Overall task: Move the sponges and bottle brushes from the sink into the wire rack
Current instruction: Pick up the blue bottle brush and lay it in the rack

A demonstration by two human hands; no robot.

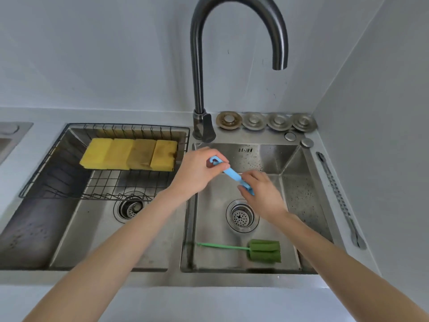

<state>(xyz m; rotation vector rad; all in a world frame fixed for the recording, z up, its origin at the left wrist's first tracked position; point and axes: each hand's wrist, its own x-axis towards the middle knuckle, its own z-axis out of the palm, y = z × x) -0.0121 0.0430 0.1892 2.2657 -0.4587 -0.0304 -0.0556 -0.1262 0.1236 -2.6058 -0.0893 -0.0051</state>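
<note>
I hold a light blue plastic bottle brush handle [232, 174] above the right basin of the stainless steel double sink [308, 205], both hands on it. My left hand [197, 173] pinches its looped far end between thumb and fingers, just beside the ridge that divides the basins; my right hand [262, 194] is closed around its near end, and my fingers hide whatever head the brush has. The handle slants from far left to near right, clear of the basin floor.

Under my hands lies the round perforated drain strainer [241, 216]. Near the front wall of the same basin, a green bottle brush with a thin green stem and a dark green sponge head [264, 251] lies flat, stem pointing left.

The black wire rack [69, 173] sits across the far part of the left basin, with four yellow rectangular sponges [130, 154] side by side, touching, along its far side. The dark curved metal faucet [199, 73] rises between the basins, its base just beyond my left hand. Four round metal stoppers [267, 120] line the far tabletop.
</note>
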